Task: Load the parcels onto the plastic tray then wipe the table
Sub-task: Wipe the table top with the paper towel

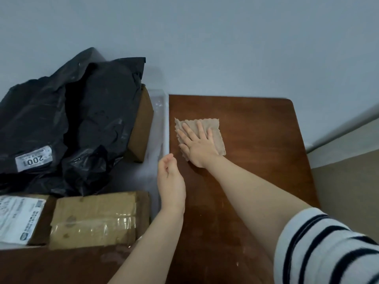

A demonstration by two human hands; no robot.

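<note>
Right hand (198, 145) is stretched way out, palm down, fingers straight and spread. Left hand (171, 181) sits nearer, just beside the right wrist, turned on edge, fingers loosely curled, gripping nothing. Both forearms bare, striped sleeve (328, 249) on the right upper arm.

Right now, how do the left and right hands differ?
The right hand lies flat, fingers spread, pressing the beige square cloth on the brown wooden table; the left hand has loosely curled fingers and holds nothing. The right hand is out over the tabletop; the left hand sits by the rim of the clear plastic tray, contact unclear. Both are bare, with forearms reaching forward.
</note>
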